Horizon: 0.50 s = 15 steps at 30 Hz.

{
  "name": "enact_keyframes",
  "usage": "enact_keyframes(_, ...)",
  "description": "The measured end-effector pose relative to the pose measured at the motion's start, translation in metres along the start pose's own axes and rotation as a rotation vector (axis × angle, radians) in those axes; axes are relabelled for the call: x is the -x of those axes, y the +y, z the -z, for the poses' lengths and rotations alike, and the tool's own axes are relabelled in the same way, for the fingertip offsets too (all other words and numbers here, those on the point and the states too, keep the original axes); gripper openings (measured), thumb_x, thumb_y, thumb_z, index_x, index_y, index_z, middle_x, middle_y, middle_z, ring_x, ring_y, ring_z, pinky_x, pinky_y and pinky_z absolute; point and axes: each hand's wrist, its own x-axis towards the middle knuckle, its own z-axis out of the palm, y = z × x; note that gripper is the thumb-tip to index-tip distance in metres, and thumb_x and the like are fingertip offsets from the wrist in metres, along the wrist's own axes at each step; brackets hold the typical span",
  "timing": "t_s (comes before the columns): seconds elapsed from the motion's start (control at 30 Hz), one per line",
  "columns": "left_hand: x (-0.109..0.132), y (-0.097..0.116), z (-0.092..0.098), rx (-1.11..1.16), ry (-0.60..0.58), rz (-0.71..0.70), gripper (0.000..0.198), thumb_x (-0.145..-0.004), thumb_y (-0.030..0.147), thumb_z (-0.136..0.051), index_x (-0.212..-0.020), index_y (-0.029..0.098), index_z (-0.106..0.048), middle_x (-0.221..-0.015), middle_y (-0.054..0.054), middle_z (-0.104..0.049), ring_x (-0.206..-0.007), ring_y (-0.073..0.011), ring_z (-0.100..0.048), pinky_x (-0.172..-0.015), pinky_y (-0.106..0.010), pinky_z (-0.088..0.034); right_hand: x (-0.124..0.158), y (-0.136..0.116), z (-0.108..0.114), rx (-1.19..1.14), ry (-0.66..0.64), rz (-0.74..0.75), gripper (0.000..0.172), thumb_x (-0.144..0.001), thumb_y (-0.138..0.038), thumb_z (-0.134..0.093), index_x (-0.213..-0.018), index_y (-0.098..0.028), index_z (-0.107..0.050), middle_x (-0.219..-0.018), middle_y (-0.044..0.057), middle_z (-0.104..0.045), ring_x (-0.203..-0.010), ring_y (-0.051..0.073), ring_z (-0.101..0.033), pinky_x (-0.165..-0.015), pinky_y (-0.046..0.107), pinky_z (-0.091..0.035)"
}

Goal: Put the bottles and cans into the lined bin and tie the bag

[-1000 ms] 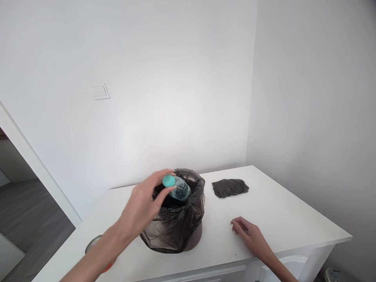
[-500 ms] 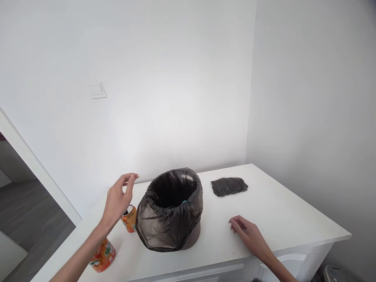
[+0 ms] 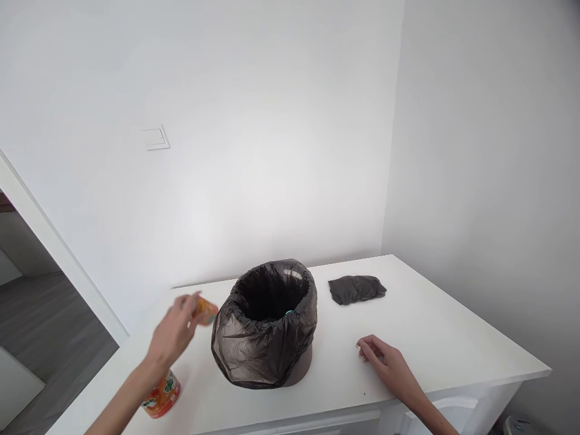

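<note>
"Which step is this?"

"Picking up, I'd judge. The left hand (image 3: 174, 329) has an orange can (image 3: 207, 312) just left of the bin (image 3: 302, 366), seemingly clear of the counter (image 3: 435, 338)."

"How's the grip?"

"Thumb and fingers are closed round one end, with the can tilted over and its other end toward the bin. It's blurred, though — I can't tell how firm the hold is, or whether the can touches the black bag (image 3: 254, 356) lining the bin."

"What would the next move call for?"

"A steady hold, I'd think — and, for any path across the bin, enough lift not to snag the bag's rim."

"And the right hand (image 3: 385, 360)?"

"Right of the bin, on the counter, fingers loosely curled; I see nothing in it."

"Anything else about?"

"An orange container (image 3: 164, 396) stands left of the bin, partly behind the left forearm (image 3: 124, 396). A folded black sheet (image 3: 357, 290) lies right of the bin, farther back."
</note>
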Motion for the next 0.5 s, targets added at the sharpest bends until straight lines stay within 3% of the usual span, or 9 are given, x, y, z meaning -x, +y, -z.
enact_keyframes(0.1,-0.004,0.031,0.061,0.114,0.438,0.015,0.062,-0.095,0.06,-0.046,-0.143,0.02,-0.048,-0.14,-0.018,-0.055,-0.113,-0.0338,-0.063,-0.086,-0.047,-0.056,0.0,0.001,0.0,0.003,-0.015,-0.002,0.049,-0.097,-0.069,-0.043,-0.093,-0.025,-0.067,-0.088,0.006,-0.075,-0.084,0.024,-0.069,-0.074,0.032,-0.053)
enact_keyframes(0.17,-0.002,0.059,0.093,0.243,0.535,-0.031,0.064,-0.089,0.065,-0.058,-0.139,0.026,-0.052,-0.134,-0.011,-0.062,-0.112,-0.0304,-0.065,-0.088,-0.042,-0.055,-0.001,0.001,-0.001,0.005,-0.016,-0.002,0.049,-0.097,-0.068,-0.043,-0.093,-0.025,-0.067,-0.088,0.006,-0.075,-0.084,0.024,-0.069,-0.074,0.032,-0.052)
enact_keyframes(0.27,0.003,0.101,0.107,0.364,0.368,-0.228,0.058,-0.086,0.063,-0.065,-0.133,0.029,-0.056,-0.128,-0.005,-0.067,-0.105,-0.0239,-0.069,-0.086,-0.035,-0.056,-0.001,0.001,-0.001,0.008,0.0,0.001,0.049,-0.096,-0.068,-0.045,-0.093,-0.025,-0.067,-0.087,0.006,-0.075,-0.083,0.024,-0.07,-0.072,0.032,-0.052)
enact_keyframes(0.37,0.002,0.133,0.086,0.353,0.168,-0.415,0.051,-0.089,0.058,-0.064,-0.13,0.028,-0.058,-0.126,-0.005,-0.068,-0.108,-0.0231,-0.068,-0.092,-0.037,-0.055,0.0,0.0,-0.001,-0.002,0.02,0.016,0.049,-0.096,-0.068,-0.046,-0.092,-0.025,-0.068,-0.086,0.006,-0.075,-0.082,0.024,-0.07,-0.07,0.031,-0.053)
enact_keyframes(0.5,-0.004,0.15,0.058,0.355,-0.003,-0.444,0.05,-0.091,0.056,-0.062,-0.13,0.026,-0.057,-0.132,-0.008,-0.067,-0.117,-0.0259,-0.066,-0.1,-0.04,-0.054,0.0,0.002,0.0,-0.019,0.02,0.032,0.048,-0.096,-0.068,-0.047,-0.092,-0.025,-0.068,-0.086,0.006,-0.075,-0.082,0.024,-0.07,-0.071,0.031,-0.054)
